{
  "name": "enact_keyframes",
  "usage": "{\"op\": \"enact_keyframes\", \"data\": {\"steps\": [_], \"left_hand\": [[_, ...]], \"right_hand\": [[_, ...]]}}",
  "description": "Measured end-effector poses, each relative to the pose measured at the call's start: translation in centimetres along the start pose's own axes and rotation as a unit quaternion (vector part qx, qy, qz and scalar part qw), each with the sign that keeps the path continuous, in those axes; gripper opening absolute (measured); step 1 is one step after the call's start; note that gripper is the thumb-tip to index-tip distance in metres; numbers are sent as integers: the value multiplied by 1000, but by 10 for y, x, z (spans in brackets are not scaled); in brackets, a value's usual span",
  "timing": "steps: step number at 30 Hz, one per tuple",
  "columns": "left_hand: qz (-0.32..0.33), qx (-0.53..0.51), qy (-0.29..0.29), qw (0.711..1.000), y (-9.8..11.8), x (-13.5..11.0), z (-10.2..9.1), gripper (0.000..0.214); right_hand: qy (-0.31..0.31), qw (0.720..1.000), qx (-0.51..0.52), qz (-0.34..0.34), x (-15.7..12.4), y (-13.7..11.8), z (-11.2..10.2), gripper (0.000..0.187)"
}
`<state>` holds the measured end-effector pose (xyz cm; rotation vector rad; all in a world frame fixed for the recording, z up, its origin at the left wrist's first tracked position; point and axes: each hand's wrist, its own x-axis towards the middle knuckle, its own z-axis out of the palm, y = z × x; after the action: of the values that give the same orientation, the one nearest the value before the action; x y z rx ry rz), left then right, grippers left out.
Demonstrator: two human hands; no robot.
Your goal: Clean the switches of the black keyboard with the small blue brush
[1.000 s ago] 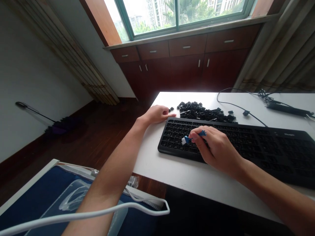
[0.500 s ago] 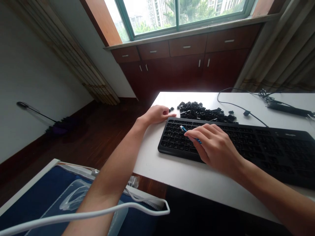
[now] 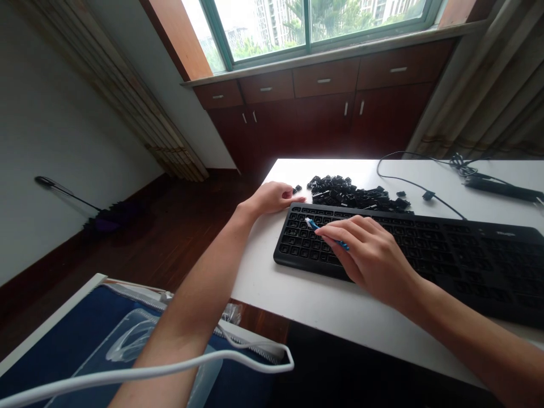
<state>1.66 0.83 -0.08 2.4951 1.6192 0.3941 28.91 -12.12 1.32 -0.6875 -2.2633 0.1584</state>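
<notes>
A home room: wooden cabinets (image 3: 323, 107) under window (image 3: 306, 22), broom (image 3: 85, 209).

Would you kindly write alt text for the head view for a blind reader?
A right hand holds a blue tool on a black keyboard on a white table; the left hand rests beside a pile of keys.

I can read nothing here. The black keyboard (image 3: 467, 260) has a pale brand mark (image 3: 505, 233) on its top strip toward the right, but it is too blurred to read. The legends on its keys are too small to make out. The loose keycaps (image 3: 352, 195) heaped behind it and the thin blue tool (image 3: 317, 226) pinched in my right hand (image 3: 369, 255) show no characters I can tell.
</notes>
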Motion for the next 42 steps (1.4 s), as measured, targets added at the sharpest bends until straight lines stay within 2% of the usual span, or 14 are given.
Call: {"op": "enact_keyframes", "data": {"steps": [2,5,8,12,15,18,21,24,26,29,33,36,40,42], "left_hand": [[-1,-1,-2,1000,0,0,0,60],[-3,-4,-3,1000,1,0,-1,59],[-5,-2,-2,1000,2,-1,-1,59],[-3,-4,-1,1000,3,-1,-1,59],[-6,-5,-1,1000,2,-1,-1,59],[-8,-4,0,1000,2,0,0,59],[-6,-2,2,1000,1,1,1,59],[-1,-7,4,1000,0,1,2,58],[3,-9,7,1000,0,0,1,58],[5,-8,8,1000,1,0,0,59],[7,-9,9,1000,2,-1,-1,59],[7,-11,9,1000,1,0,0,59],[3,-10,9,1000,1,0,1,59],[2,-7,6,1000,1,0,1,58]], "right_hand": [[20,999,46,0,0,-1,-2,21],[-1,993,116,6,0,-3,-1,13],[-17,997,68,17,-1,-3,2,11],[24,1000,-15,-1,0,-2,0,24],[46,998,33,14,0,-4,-2,21],[24,994,104,36,0,-3,-1,13],[5,997,64,36,0,0,1,13],[33,999,3,23,0,2,-1,17],[51,998,32,34,0,2,-3,16],[39,994,85,57,0,1,-3,9],[12,999,20,26,-1,3,-1,15],[25,1000,6,10,0,2,-3,24],[40,997,65,32,-1,0,-3,7],[25,996,78,44,-2,1,-2,7]]}}
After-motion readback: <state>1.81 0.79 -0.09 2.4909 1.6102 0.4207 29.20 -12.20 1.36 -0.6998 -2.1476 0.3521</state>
